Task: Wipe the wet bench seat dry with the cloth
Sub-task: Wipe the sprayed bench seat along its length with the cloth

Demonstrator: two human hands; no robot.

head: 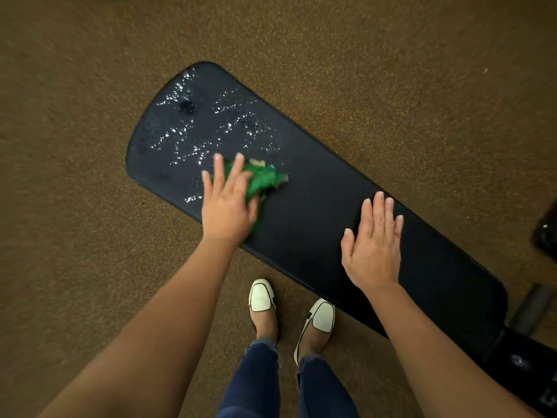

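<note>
A long black padded bench seat runs from upper left to lower right. Water droplets glisten over its far left end; the stretch to the right of the cloth looks matt. A crumpled green cloth lies on the seat at the edge of the wet patch. My left hand presses flat on the cloth with straight fingers, covering its left part. My right hand rests flat on the seat further right, fingers straight and together, holding nothing.
Brown speckled carpet surrounds the bench. My feet in white shoes stand on it just in front of the seat's near edge. Dark metal frame parts and another black object sit at the right edge.
</note>
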